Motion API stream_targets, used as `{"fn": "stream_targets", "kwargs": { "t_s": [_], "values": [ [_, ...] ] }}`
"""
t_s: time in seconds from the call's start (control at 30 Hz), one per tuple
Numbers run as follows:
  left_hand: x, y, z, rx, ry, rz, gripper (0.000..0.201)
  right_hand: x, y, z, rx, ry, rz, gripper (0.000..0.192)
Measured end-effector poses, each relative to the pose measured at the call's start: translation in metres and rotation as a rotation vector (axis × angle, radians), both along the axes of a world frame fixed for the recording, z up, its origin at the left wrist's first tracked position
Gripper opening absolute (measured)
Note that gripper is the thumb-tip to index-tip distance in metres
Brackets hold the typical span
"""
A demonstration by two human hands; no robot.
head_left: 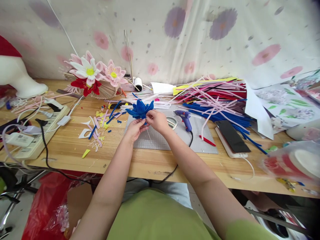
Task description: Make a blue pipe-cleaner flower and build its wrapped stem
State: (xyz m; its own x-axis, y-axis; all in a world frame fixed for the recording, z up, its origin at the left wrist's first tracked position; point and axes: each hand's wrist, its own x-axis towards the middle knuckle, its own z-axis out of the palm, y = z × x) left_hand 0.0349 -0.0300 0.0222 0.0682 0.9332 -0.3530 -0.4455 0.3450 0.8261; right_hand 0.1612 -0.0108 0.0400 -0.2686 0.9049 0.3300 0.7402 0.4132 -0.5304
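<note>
A blue pipe-cleaner flower (140, 108) with pointed petals is held up over the grey cutting mat (155, 143). Beneath it, my left hand (135, 130) grips the base with fingers closed. The fingers of my right hand (158, 120) are pinched together at the flower's lower right side, touching it. A thin pale wire (149, 134) slants down from between the hands. Exactly what the right fingertips pinch is hidden. Just right of my right hand lie pale-handled scissors (174, 122) and a purple glue gun (185, 120).
Blue pipe cleaners (212, 111) and a pink-and-red bundle (212, 90) lie at the back right. A phone (232, 135) and a red pen (207, 140) are nearer. Left are scraps (100, 123), finished flowers (90, 71) and a power strip (42, 136). The glue gun's cord (183, 155) crosses the front edge.
</note>
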Motion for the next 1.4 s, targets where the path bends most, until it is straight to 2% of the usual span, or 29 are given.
{"fn": "stream_targets", "kwargs": {
  "t_s": [0.2,0.37,0.47,0.73,0.9,1.07,1.27,1.4],
  "values": [
    [-0.004,-0.001,-0.002,-0.012,-0.015,-0.016,0.003,0.004,0.004,-0.016,-0.052,0.215,-0.205,0.014],
    [-0.007,-0.002,-0.003,-0.012,-0.031,-0.01,0.003,0.008,0.002,-0.02,-0.085,0.284,-0.055,0.016],
    [-0.005,-0.002,-0.003,-0.014,-0.025,-0.008,0.003,0.006,0.001,-0.017,-0.075,0.241,0.0,0.019],
    [-0.002,-0.003,-0.003,0.015,0.046,0.016,0.008,0.003,0.001,-0.01,-0.03,0.073,0.021,0.02],
    [0.001,-0.003,-0.004,0.014,0.068,0.022,0.008,0.0,-0.003,-0.007,-0.021,0.032,-0.014,0.018],
    [-0.001,-0.006,-0.001,0.011,0.036,-0.003,0.005,0.004,0.0,-0.013,-0.045,0.055,-0.189,0.019],
    [-0.003,-0.008,-0.001,-0.008,0.014,0.015,0.005,0.012,-0.001,-0.014,-0.079,0.058,-0.13,0.02],
    [-0.005,-0.008,-0.004,0.004,-0.003,0.002,0.003,0.02,-0.003,-0.014,-0.171,-0.085,-0.203,0.025]
  ]
}}
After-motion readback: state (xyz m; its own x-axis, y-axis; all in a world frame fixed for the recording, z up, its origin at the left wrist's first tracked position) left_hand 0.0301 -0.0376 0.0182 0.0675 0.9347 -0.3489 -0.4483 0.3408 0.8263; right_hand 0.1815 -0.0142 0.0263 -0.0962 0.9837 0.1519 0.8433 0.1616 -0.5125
